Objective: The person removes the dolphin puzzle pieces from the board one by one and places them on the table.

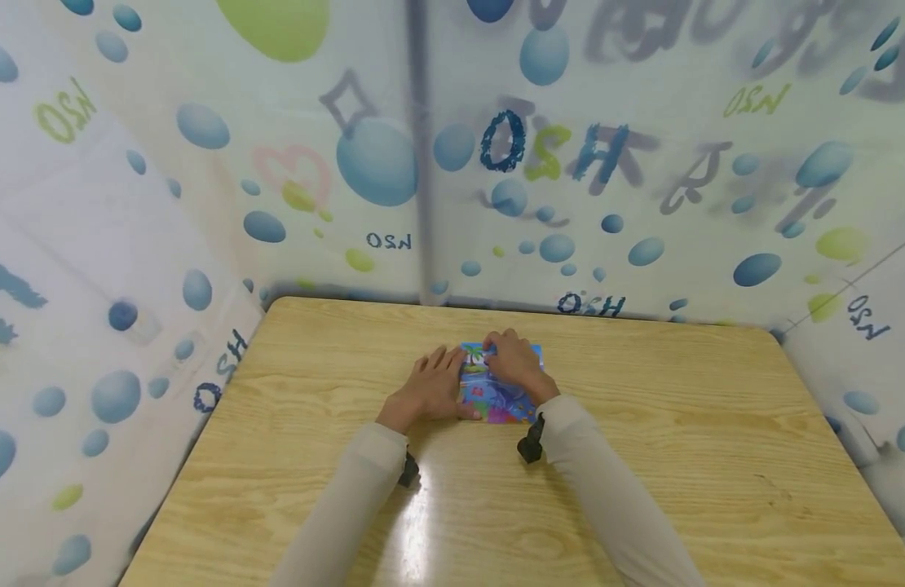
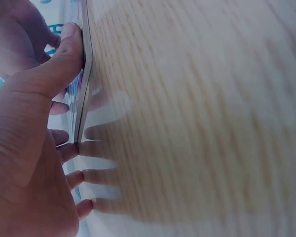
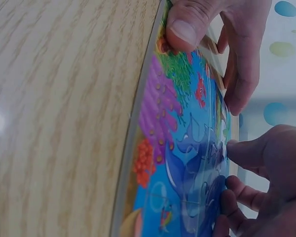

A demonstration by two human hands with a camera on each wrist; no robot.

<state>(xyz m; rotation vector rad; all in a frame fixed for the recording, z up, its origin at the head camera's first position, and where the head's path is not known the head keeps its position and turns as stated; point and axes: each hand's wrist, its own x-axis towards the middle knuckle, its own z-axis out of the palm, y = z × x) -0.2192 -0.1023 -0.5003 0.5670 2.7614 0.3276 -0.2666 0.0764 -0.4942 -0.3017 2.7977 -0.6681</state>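
A flat, colourful sea picture with a palm tree, coral and dolphins lies on the wooden table; seams cross its surface. At its left edge rests the left hand, fingers spread and straight, the thumb lying on the near left corner. The left wrist view shows this hand with its thumb on the board's edge and other fingertips touching the table. Over the upper part of the picture, the right hand touches the surface with bent fingertips; in the right wrist view this hand has thumb and fingers on it.
The wooden table extends around the picture on all sides. Behind it and at both sides hang pale curtains printed with bubbles and letters. Dark wrist devices sit by both sleeve cuffs.
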